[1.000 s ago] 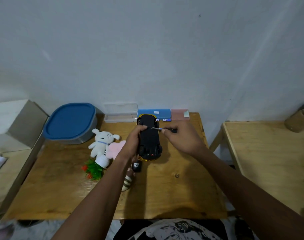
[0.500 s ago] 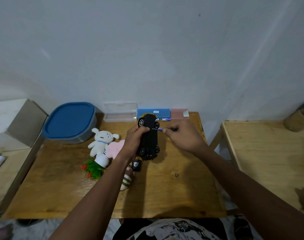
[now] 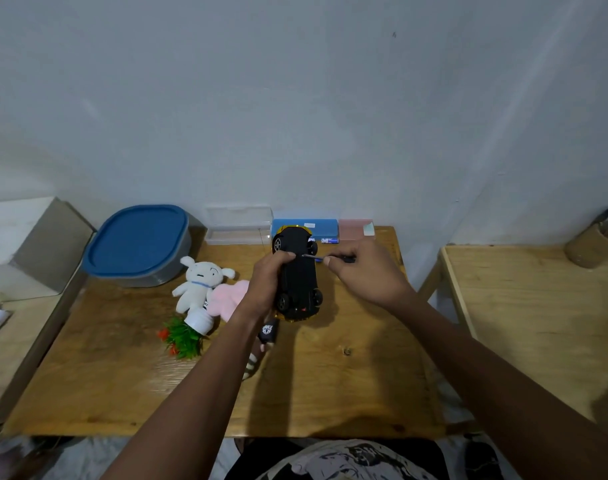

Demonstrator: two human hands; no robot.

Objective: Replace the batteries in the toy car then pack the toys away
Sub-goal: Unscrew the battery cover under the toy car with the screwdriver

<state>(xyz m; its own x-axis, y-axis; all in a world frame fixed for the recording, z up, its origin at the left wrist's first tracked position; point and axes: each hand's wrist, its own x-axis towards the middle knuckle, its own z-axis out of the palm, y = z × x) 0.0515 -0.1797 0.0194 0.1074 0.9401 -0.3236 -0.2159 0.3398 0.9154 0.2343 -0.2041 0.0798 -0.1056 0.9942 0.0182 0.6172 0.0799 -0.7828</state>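
- This looks like a room in a home, not a shop or a lab.
- The wall [image 3: 295, 98] is plain pale paint with a small dark mark high up.
- Two small plywood pieces stand side by side with a gap between them: the counter [image 3: 330, 393] and a side counter [image 3: 537, 323].
- Toys lie on the counter: a white plush [image 3: 198, 282], a pink plush [image 3: 229, 296] and a black car [image 3: 300, 278]. A plastic plant [image 3: 183, 337] lies tipped on its side.
- Household storage lines the counter's far edge by the wall: a blue-lidded tub [image 3: 136, 244], a clear box [image 3: 238, 230], a blue box [image 3: 326, 226] and a pink box [image 3: 354, 228].
- A jar [image 3: 593, 247] with something dark poking out stands on the side counter.
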